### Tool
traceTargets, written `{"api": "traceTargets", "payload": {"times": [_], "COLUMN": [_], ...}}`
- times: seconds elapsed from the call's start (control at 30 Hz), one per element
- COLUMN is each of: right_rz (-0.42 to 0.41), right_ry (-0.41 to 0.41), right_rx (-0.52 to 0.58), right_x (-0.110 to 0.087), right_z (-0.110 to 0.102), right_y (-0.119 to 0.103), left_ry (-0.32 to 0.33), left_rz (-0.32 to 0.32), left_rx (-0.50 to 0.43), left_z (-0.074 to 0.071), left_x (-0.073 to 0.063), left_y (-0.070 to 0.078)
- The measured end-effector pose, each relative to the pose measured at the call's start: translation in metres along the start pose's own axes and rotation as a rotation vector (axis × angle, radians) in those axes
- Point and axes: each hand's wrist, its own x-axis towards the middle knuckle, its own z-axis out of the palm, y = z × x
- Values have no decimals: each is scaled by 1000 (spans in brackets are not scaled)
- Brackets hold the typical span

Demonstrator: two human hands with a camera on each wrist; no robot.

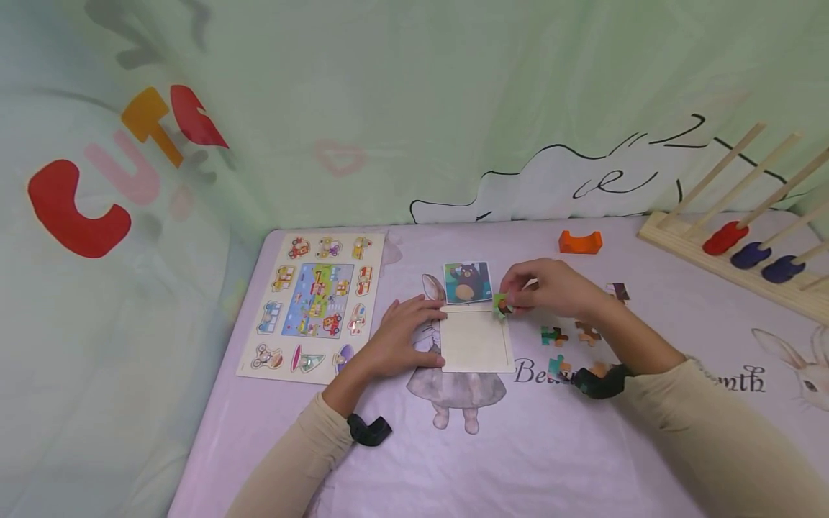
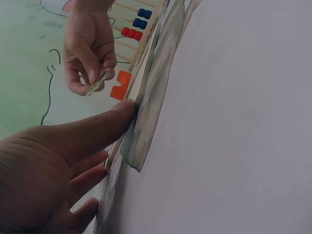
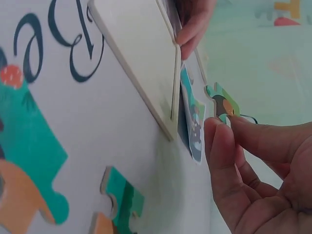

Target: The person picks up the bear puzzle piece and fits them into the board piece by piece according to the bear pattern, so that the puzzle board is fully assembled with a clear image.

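My right hand (image 1: 540, 286) pinches a green and brown jigsaw piece (image 1: 501, 306) between thumb and fingertips, above the upper right corner of a pale wooden puzzle tray (image 1: 476, 342). In the right wrist view the jigsaw piece (image 3: 224, 101) is held on edge, tilted. With fingers fairly straight, my left hand (image 1: 408, 337) touches the tray's left edge, thumb lower and fingers higher. Just beyond the tray lies a bear picture card (image 1: 468, 283). Several loose jigsaw pieces (image 1: 554, 336) lie on the cloth to the right, some partly hidden by the right arm.
At the left lies a vehicle peg puzzle board (image 1: 262, 365). An orange notched block (image 1: 580, 242) stands at the back. On the far right is a wooden rack (image 1: 686, 241) with upright rods and red and blue beads. A printed curtain (image 1: 388, 108) rises behind the table.
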Motion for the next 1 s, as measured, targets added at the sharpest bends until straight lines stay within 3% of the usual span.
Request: {"api": "traceTargets", "payload": {"times": [0.4, 1.0], "right_rz": [13, 18], "right_ry": [-32, -57], "right_rx": [85, 83], "right_x": [6, 19], "right_z": [17, 47], "right_y": [-13, -21], "left_ry": [-4, -10], "left_rz": [0, 0], "left_rx": [-9, 5], "left_z": [-1, -1], "left_x": [-1, 1], "left_y": [-1, -1]}}
